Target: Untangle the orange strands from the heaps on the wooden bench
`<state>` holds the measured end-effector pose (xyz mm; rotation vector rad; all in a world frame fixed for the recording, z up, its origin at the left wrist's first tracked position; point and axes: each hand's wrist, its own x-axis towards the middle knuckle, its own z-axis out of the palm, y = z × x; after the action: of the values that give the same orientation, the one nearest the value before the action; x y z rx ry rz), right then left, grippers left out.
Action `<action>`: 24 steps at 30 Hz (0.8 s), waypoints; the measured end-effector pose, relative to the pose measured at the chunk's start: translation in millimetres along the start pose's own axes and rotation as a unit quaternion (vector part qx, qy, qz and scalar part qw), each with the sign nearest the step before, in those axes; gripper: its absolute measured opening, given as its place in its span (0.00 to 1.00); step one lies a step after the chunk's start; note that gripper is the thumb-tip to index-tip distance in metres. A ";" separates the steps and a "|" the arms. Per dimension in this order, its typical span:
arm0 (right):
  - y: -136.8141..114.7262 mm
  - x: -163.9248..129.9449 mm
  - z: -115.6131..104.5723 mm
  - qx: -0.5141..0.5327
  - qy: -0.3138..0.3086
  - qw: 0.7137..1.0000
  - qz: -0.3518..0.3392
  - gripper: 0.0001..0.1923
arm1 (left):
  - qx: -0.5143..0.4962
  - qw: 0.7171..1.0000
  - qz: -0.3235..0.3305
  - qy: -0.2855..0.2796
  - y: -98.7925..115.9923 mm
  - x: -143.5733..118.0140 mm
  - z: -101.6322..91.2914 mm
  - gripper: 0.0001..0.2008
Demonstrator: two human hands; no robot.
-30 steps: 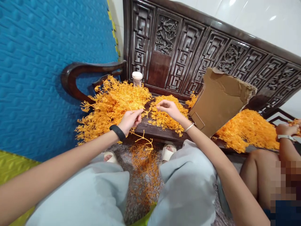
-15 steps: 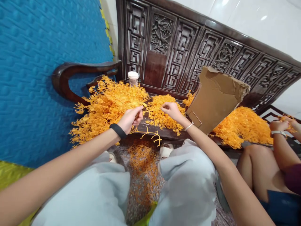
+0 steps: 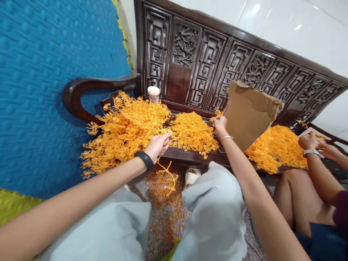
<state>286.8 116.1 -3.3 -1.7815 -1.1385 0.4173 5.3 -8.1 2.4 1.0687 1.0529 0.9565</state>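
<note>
The left hand (image 3: 158,145) sat mid-frame, fingers pinched narrow on a thin orange plastic sprig (image 3: 166,132) at the edge of the big branch pile (image 3: 123,134) left of centre. The right hand (image 3: 219,124) reached further back, fingers curled at the far side of the smaller picked heap (image 3: 191,132), right beside the cardboard sheet (image 3: 248,112); whether it gripped anything could not be told. Bare orange stems (image 3: 164,181) lay on the floor, lower centre. A co-worker's hands (image 3: 310,142) worked at the right edge, near another heap (image 3: 274,146) on the dark wooden surface (image 3: 190,156)
</note>
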 end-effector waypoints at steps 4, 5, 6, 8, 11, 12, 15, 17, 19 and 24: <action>23.6 6.7 0.5 0.053 -0.045 0.997 0.036 0.04 | 0.073 0.994 0.067 -0.038 3.0 1.6 -26.0 0.23; 23.7 5.7 3.4 0.060 -0.062 0.996 0.039 0.05 | 0.099 0.991 0.080 -0.049 3.1 2.3 -30.8 0.23; 21.6 4.9 6.4 0.065 -0.076 0.994 0.041 0.05 | 0.122 0.987 0.090 -0.060 3.2 2.5 -34.3 0.24; 13.0 5.2 11.0 0.065 -0.093 0.992 0.047 0.06 | 0.151 0.980 0.102 -0.081 3.9 1.5 -37.8 0.24; -3.4 8.4 16.0 0.044 -0.097 0.993 0.057 0.06 | 0.167 0.974 0.116 -0.095 6.2 -2.0 -35.9 0.24; -8.0 8.9 18.0 0.035 -0.094 0.993 0.059 0.06 | 0.171 0.973 0.120 -0.100 6.8 -2.9 -34.5 0.24; -16.5 6.7 26.9 0.030 -0.088 0.994 0.055 0.07 | 0.193 0.964 0.131 -0.125 6.4 -3.4 -30.3 0.24; -17.8 3.5 33.6 0.041 -0.099 0.993 0.050 0.06 | 0.217 0.955 0.139 -0.145 4.1 -2.3 -28.8 0.25; -17.0 0.2 38.8 0.048 -0.115 0.991 0.047 0.07 | 0.238 0.947 0.146 -0.161 1.0 -0.7 -28.7 0.25; -21.7 -20.9 39.9 0.060 -0.154 0.986 0.005 0.13 | 0.266 0.940 0.159 -0.146 -3.6 3.7 -31.6 0.26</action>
<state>237.5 122.4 -8.6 -1.6548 -1.2888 0.7723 -24.1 1.1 -6.2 1.8144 0.9250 0.7411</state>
